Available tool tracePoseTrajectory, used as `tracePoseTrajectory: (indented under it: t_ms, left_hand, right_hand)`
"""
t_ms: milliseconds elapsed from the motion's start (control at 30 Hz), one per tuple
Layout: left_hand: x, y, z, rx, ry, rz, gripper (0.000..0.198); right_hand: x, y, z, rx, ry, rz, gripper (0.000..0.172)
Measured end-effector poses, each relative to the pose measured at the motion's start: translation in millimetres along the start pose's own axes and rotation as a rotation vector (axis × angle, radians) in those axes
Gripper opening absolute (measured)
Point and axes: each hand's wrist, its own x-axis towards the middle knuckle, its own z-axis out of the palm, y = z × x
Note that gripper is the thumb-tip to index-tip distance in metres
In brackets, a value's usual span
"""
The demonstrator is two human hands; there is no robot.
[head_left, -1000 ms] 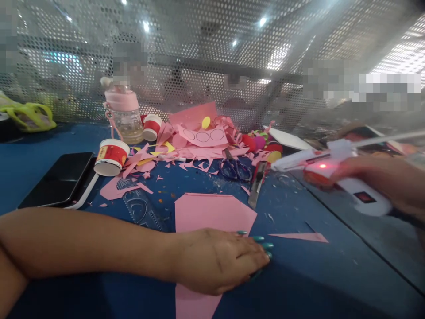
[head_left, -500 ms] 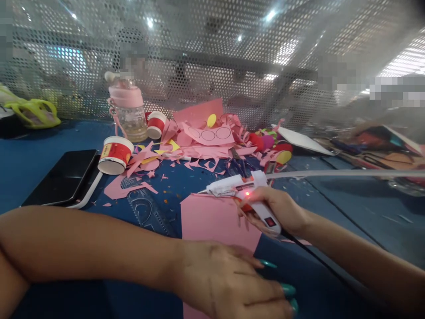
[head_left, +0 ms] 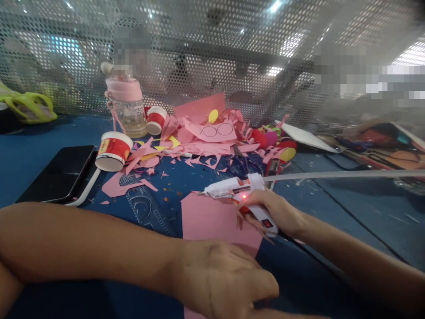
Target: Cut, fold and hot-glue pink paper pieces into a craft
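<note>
Head view: a white hot-glue gun (head_left: pixel 237 188) is clasped in the closed grip of the right hand (head_left: pixel 275 212), nozzle at the far edge of a pink paper sheet (head_left: pixel 209 219) lying on the blue table (head_left: pixel 332 248). The sheet is weighted by the left hand (head_left: pixel 222 279), whose grip cannot be told. Edge gluing seems in hand; a steady nozzle is called for.

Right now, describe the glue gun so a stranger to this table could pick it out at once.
On the blue table, find the large pink sheet nearest the camera. Over its far edge, the right hand grips a white glue gun, nozzle pointing left. Only it has a glowing red light and a long pale stick jutting from its back.
</note>
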Motion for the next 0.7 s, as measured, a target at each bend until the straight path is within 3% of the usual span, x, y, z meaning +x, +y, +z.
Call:
tracePoseTrajectory:
  t_ms: [100, 300, 400, 567, 700]
  left_hand:
    - [0, -1, -2.1, -0.112, -0.062, 0.143, 0.034]
    - [3, 0, -7.6, -0.141, -0.043, 0.077, 0.034]
    - [2, -1, -7.5, -0.139, 0.066, 0.065, 0.029]
    - [9, -8, -0.9, -0.065, 0.324, 0.170, 0.023]
    - [12, -12, 5.5, -0.023, 0.415, 0.273, 0.043]
  right_hand:
    - [-1, -1, 2, 0.004, 0.009, -0.004, 0.027]
    - [-2, 1, 6, -0.046, 0.080, 0.007, 0.024]
    - [-2, 2, 7, -0.068, 0.109, 0.000, 0.023]
    - [-6, 1, 9, -0.070, 0.131, -0.014, 0.022]
    - [-9, 0, 9, -0.073, 0.163, -0.051, 0.020]
